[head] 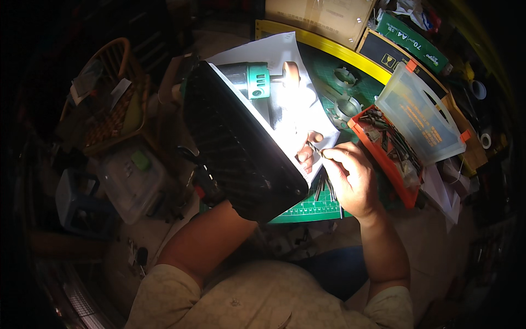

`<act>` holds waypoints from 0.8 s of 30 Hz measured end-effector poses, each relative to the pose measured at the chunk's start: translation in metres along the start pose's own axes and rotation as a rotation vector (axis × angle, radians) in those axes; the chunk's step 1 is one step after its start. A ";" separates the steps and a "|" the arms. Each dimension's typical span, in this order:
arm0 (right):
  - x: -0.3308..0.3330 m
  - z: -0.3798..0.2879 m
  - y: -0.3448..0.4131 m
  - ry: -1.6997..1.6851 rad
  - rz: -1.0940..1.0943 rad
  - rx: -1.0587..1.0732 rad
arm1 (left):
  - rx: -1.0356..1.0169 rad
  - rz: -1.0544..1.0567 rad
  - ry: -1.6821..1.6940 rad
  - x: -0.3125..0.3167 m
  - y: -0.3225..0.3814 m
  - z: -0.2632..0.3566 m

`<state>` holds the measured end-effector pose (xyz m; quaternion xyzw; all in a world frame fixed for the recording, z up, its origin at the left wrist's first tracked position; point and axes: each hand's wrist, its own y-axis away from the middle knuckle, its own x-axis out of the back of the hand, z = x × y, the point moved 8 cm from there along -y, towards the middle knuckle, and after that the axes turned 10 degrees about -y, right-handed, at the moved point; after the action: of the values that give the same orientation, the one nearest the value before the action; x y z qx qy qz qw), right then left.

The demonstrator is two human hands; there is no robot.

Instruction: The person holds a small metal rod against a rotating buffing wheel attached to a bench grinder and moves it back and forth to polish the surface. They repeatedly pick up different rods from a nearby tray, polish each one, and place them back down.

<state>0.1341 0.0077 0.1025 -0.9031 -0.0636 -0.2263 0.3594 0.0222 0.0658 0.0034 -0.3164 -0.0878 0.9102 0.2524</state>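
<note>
A short twist drill bit (315, 149) spans the small gap between my two hands. My right hand (354, 179) pinches one end of it between thumb and fingers. The fingers of my left hand (305, 157) close on the other end, partly lost in glare and behind a black lamp housing (242, 144). Beyond them lies a green and black power tool (258, 80) with a brown abrasive wheel (291, 74) on its shaft. It rests over white paper (279, 47). Several dark drill bits (324, 187) lie just below my hands.
A green cutting mat (304, 211) covers the bench. To the right, an orange case (382, 160) of bits stands with its clear lid (419, 115) raised. Metal rings (347, 107) sit behind it, near a yellow rail (328, 45). At left are a wicker basket (139, 123) and plastic bin (127, 181).
</note>
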 end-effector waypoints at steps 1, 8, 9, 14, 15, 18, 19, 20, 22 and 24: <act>-0.001 0.000 0.000 -0.012 -0.014 0.002 | -0.034 -0.012 -0.002 0.001 0.000 0.000; -0.010 0.038 0.017 -0.697 0.086 -0.548 | -0.493 -0.116 -0.120 -0.004 0.001 0.026; -0.012 0.038 0.016 -0.694 0.054 -0.546 | -0.562 -0.121 -0.203 -0.010 0.003 0.033; -0.018 0.039 0.011 -0.526 -0.033 -0.553 | 0.041 0.214 -0.228 0.014 0.012 0.008; -0.019 0.038 0.009 -0.512 -0.045 -0.530 | 0.114 0.234 -0.254 0.018 0.016 0.004; -0.014 0.026 -0.001 -0.394 0.041 -0.310 | -0.046 0.112 -0.356 0.017 0.012 0.007; -0.011 0.026 -0.002 -0.437 0.087 -0.306 | -0.234 0.060 -0.342 0.016 0.008 0.014; -0.008 0.027 -0.005 -0.477 0.121 -0.296 | -0.411 0.043 -0.349 0.013 0.008 0.017; -0.004 0.021 -0.015 -0.496 0.085 -0.210 | -0.753 0.045 -0.377 0.001 0.010 0.020; -0.002 0.019 -0.023 -0.472 0.067 -0.193 | -0.755 0.080 -0.363 0.002 0.009 0.016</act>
<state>0.1333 0.0369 0.1039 -0.9627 -0.0937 -0.0023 0.2539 0.0070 0.0595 0.0124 -0.2244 -0.4458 0.8642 0.0635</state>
